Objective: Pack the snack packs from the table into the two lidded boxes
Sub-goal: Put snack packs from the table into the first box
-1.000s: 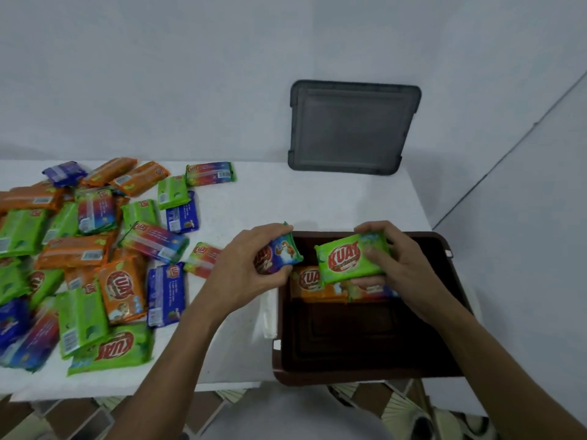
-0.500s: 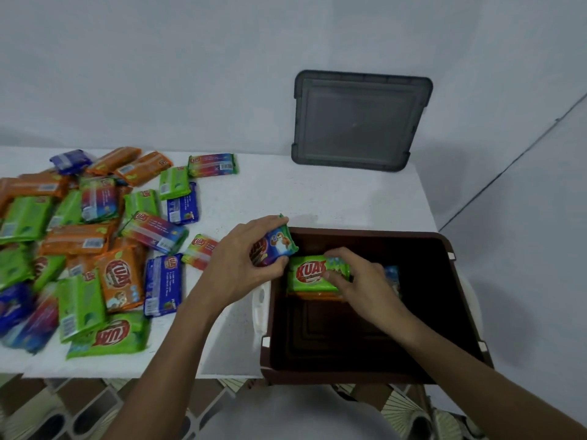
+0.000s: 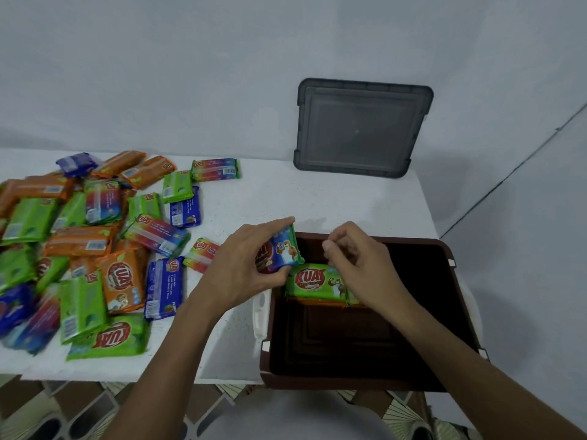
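My left hand (image 3: 244,265) pinches a blue foil snack pack (image 3: 279,254) over the brown plastic box (image 3: 457,312); my right hand (image 3: 359,265) hovers loosely curled (holding nothing).

Two bare forearms, no sleeves, rings or watch visible.

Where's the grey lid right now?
Head view, upper right: the grey lid leans against the wall at the table's back edge, behind the brown box.

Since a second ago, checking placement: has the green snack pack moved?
Yes. The green snack pack went from above the brown box rim down inside, onto an orange pack.
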The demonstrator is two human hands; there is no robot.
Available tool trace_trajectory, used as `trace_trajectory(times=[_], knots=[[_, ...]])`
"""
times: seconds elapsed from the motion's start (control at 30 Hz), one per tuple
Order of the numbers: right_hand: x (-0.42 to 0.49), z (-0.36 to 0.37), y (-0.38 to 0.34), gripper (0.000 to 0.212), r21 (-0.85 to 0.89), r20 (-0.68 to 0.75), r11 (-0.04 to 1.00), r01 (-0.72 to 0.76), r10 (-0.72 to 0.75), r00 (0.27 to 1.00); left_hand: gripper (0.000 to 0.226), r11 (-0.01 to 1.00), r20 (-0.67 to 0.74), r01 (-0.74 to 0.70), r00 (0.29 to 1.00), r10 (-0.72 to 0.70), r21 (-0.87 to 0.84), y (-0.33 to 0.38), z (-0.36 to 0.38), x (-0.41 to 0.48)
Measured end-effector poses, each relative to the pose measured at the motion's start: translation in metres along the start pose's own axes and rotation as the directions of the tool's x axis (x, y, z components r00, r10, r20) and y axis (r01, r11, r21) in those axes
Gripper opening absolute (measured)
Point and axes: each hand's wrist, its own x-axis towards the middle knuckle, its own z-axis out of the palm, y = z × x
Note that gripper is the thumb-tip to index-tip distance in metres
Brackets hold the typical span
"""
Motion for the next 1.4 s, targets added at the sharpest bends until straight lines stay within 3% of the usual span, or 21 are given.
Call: trace_trajectory(times=[0.07, 0.17, 0.33, 0.53, 0.83, 1.1, 1.27, 1.4], knots=[[0.005, 0.001, -0.014, 0.014, 0.218, 0.08, 0.972, -0.092, 0.076, 0.994, 0.09, 1.0, 0.016, 0.01, 1.0, -0.009, -0.027, 0.005, -0.001, 0.001], [0.008, 0.006, -0.025, 0.024, 0.388, 0.199, 0.905, -0.173, 0.101, 0.975, 0.102, 0.995, 0.038, 0.012, 0.999, -0.008, -0.099, 0.015, 0.0, 0.004], [0.005, 0.007, -0.027, 0.033, 0.489, 0.277, 0.84, -0.235, 0.106, 0.955, 0.11, 0.994, 0.067, -0.033, 0.997, 0.04, -0.104, 0.022, 0.005, 0.007], [-0.006, -0.019, -0.017, 0.036, 0.458, 0.268, 0.848, -0.267, 0.155, 0.951, 0.09, 0.997, 0.02, -0.049, 0.999, 0.05, -0.058, 0.015, 0.006, 0.0], [-0.04, -0.094, 0.028, 0.031, 0.298, 0.135, 0.91, -0.29, 0.26, 0.956, 0.067, 1.0, -0.03, -0.003, 1.0, 0.002, -0.017, -0.003, 0.02, -0.017], [-0.044, -0.088, 0.053, 0.035, 0.189, 0.178, 0.907, -0.375, 0.344, 0.922, 0.066, 0.991, -0.035, 0.066, 0.997, -0.071, -0.116, -0.003, 0.027, -0.024], [-0.035, -0.065, 0.074, 0.04, -0.289, 0.101, 0.907, -0.308, 0.348, 0.932, 0.061, 0.99, -0.057, 0.073, 0.995, -0.08, -0.12, -0.002, 0.03, -0.026], [-0.037, -0.054, 0.081, 0.037, -0.418, 0.052, 0.881, -0.221, 0.266, 0.963, 0.057, 0.987, -0.073, 0.085, 0.993, -0.095, -0.135, -0.002, 0.033, -0.028]])
